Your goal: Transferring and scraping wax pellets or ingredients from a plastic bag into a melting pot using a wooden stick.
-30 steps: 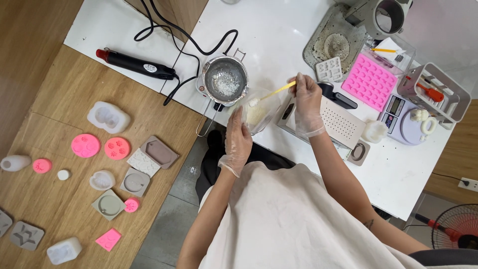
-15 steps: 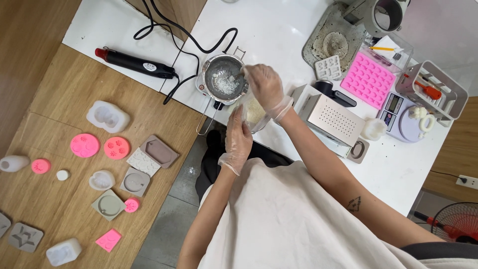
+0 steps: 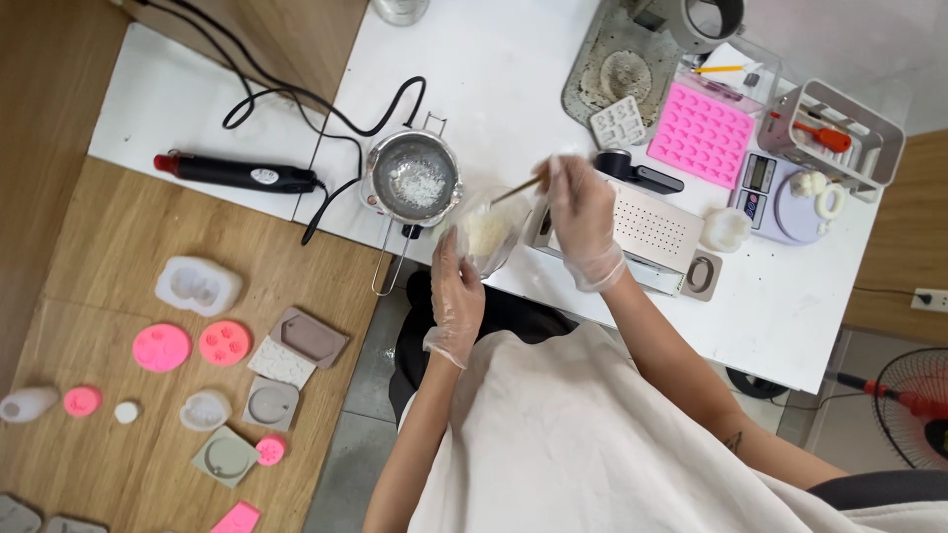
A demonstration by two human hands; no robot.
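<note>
My left hand (image 3: 455,293), in a clear glove, holds a clear plastic bag of white flakes (image 3: 486,231) at the front edge of the white table (image 3: 790,316). My right hand (image 3: 581,219), also gloved, grips a thin yellow stick-handled scoop (image 3: 517,189) whose tip dips into the bag's mouth. Just left of the bag stands a small metal melting pot (image 3: 412,179) with white flakes inside and a wire handle pointing toward me.
A black heat gun (image 3: 235,173) and its cables lie left of the pot. A perforated white box (image 3: 647,229), pink mould tray (image 3: 701,121), scale (image 3: 775,188) and wire rack (image 3: 839,128) fill the right. Several pink, white and grey silicone moulds (image 3: 227,342) lie on the wooden surface.
My right hand pulled back from over the pot to the bag, bringing the scoop into the bag's mouth. The view shifted, so everything sits lower and further left.
</note>
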